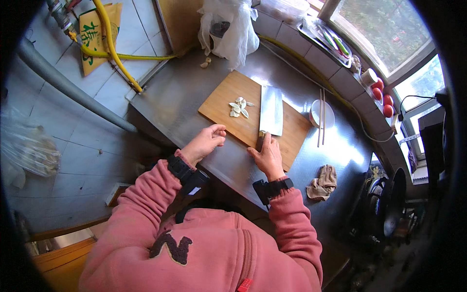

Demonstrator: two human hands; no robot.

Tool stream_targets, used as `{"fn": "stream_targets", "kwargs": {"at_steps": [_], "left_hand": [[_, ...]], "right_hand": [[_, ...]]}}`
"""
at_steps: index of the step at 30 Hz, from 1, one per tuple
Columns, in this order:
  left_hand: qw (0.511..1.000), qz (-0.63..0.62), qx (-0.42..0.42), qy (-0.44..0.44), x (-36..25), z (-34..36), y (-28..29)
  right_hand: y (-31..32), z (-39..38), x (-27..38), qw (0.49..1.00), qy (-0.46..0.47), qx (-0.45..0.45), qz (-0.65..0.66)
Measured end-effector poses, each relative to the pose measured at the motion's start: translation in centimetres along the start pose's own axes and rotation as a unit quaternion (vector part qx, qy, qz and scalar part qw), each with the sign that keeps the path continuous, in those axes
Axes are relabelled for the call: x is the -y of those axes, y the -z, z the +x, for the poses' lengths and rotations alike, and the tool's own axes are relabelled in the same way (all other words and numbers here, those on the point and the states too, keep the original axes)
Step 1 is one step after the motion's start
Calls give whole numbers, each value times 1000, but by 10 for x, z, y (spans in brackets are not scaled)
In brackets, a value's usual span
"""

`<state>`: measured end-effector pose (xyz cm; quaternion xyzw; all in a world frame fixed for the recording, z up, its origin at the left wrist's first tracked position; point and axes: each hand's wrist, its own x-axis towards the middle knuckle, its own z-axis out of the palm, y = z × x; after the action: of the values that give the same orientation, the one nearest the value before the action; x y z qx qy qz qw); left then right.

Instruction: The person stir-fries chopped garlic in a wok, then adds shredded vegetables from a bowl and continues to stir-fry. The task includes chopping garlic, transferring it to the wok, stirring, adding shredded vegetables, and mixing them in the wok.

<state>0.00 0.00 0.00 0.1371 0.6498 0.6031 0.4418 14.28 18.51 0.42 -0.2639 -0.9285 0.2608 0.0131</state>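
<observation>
I had the right hand closed on the dark handle of the broad steel cleaver, blade pointing away on the tan wooden board, small pale garlic cloves left of it, nearer the loosely curled left hand, which held nothing visible.

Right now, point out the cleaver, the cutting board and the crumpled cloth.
Cleaver (271, 111): head view, on the middle of the blade.
Cutting board (246, 128): head view, on bare wood left of the blade.
Crumpled cloth (324, 182): head view, on the middle of its folds.
</observation>
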Motion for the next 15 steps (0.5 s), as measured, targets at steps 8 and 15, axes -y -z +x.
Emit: {"fn": "stream_targets", "kwargs": {"at_steps": [8, 15], "left_hand": [[985, 118, -58, -112, -8, 31, 11], [910, 339, -58, -231, -6, 79, 18]], "right_hand": [[7, 8, -10, 992, -42, -104, 65], [23, -56, -10, 772, -156, -59, 613]]}}
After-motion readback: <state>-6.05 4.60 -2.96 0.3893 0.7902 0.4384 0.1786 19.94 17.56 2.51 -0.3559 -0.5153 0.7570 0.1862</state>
